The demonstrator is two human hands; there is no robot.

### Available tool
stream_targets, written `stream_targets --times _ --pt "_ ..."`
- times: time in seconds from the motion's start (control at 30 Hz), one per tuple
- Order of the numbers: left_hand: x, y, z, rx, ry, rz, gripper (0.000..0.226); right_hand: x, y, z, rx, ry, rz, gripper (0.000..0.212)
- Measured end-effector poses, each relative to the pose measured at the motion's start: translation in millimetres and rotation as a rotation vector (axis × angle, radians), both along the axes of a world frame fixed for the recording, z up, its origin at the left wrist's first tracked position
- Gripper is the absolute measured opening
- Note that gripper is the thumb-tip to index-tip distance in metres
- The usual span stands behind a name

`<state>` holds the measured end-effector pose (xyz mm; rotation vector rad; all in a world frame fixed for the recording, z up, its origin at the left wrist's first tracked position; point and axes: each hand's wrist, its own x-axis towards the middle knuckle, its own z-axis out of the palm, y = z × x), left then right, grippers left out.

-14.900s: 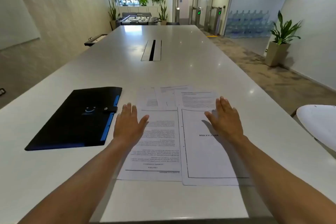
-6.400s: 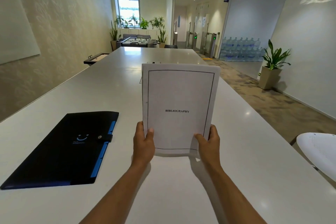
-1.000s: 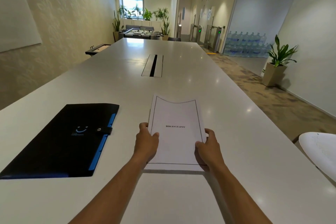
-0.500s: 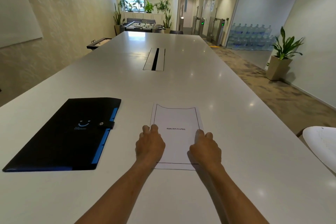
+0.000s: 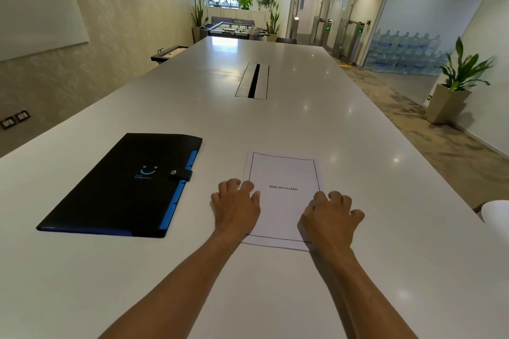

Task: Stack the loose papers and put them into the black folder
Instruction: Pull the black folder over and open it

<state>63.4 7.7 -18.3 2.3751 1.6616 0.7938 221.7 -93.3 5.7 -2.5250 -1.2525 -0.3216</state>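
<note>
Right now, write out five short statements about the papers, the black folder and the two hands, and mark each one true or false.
1. The white paper stack lies flat on the white table. True.
2. The black folder with blue edging lies open. False: its snap strap is fastened.
3. The folder lies left of the stack. True.
4. The left hand grips the folder. False: it is at the stack's left edge.
5. The right hand is lifted high. False: it is down at the stack's right edge.

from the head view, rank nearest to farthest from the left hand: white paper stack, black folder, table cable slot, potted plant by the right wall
1. White paper stack, under the left hand.
2. Black folder, to its left.
3. Table cable slot, mid-table ahead.
4. Potted plant, far right on the floor.
</note>
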Motion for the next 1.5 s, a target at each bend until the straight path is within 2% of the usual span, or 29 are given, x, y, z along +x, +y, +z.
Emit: stream_targets --times 0.1,0.23,0.33,0.4,0.47,0.57,0.63,0.83,1.2,1.37,1.5 --pt "-14.8 7.6 8.9 0.08 -0.101 0.052 0.028 -10.9 9.5 -0.6 0.125 0.009 0.053 0.022" --pt "-48.4 32.3 23.0 0.122 -0.145 0.114 0.025 -39.5 25.7 3.5 0.2 0.025 0.211 0.023" --pt "-85.6 61.8 35.9 0.16 -0.107 0.143 0.023 -58.7 36.7 5.7 0.188 0.04 0.331 0.025" --pt "-113.3 81.9 39.7 0.155 -0.013 0.173 0.028 -69.9 43.2 6.6 0.138 0.036 0.405 0.03" --pt "-137.2 97.1 36.7 0.055 0.092 0.222 0.038 -81.0 49.4 7.9 0.1 0.018 0.477 0.034" --pt "-154.0 103.8 22.6 -0.193 0.141 0.252 0.049 -95.0 58.1 9.6 0.075 0.002 0.562 0.036" --pt "-154.6 98.8 10.1 -0.249 0.167 0.224 0.05 -101.3 63.5 11.2 0.076 0.014 0.596 0.037" --pt "-127.8 80.4 0.7 -0.203 0.153 0.133 0.05 -109.0 76.6 8.8 0.086 0.076 0.684 0.033" --pt "-90.6 44.4 -2.7 -0.192 -0.025 0.019 0.05 -127.5 111.9 0.8 0.058 0.103 0.77 0.017" --pt "-92.7 41.3 1.3 -0.179 -0.031 0.005 0.048 -135.5 125.1 3.1 -0.004 -0.01 0.762 0.02" --pt "-90.8 37.8 1.9 -0.162 0.011 0.005 0.048 -137.7 128.7 4.6 -0.128 -0.199 0.816 0.026"
